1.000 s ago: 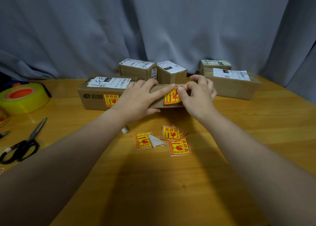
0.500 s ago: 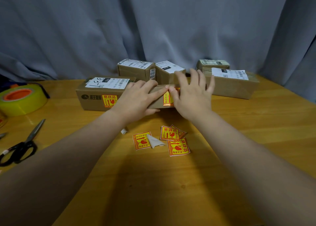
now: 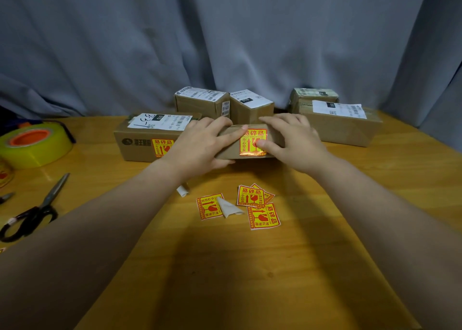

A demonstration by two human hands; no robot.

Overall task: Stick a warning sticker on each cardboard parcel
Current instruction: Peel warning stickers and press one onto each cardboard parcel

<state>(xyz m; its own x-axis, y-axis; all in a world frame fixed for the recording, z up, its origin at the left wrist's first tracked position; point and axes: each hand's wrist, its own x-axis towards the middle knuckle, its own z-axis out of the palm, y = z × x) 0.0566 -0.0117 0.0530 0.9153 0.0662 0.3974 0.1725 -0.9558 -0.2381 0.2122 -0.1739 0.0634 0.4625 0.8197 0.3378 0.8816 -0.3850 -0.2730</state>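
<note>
A small cardboard parcel (image 3: 231, 146) stands at the table's middle with a yellow-red warning sticker (image 3: 252, 139) on its near face. My left hand (image 3: 200, 147) holds the parcel from the left, index finger lying along its top edge. My right hand (image 3: 291, 142) holds it from the right, the thumb pressing on the sticker. A larger parcel (image 3: 140, 142) to the left carries its own sticker (image 3: 162, 147). Several loose stickers (image 3: 251, 197) lie on the table in front of the parcel.
Three parcels stand behind: two small ones (image 3: 202, 100) (image 3: 250, 104) and a long one (image 3: 342, 124) at the right with another (image 3: 313, 94) behind it. A tape roll (image 3: 32, 144) and scissors (image 3: 35, 212) lie at the left. Peeled backing paper (image 3: 228, 208) rests among the stickers.
My right hand went from pinching the sticker to a flat palm over it, then drew back to the right, leaving its thumb on the fully uncovered sticker. The left hand stayed put.
</note>
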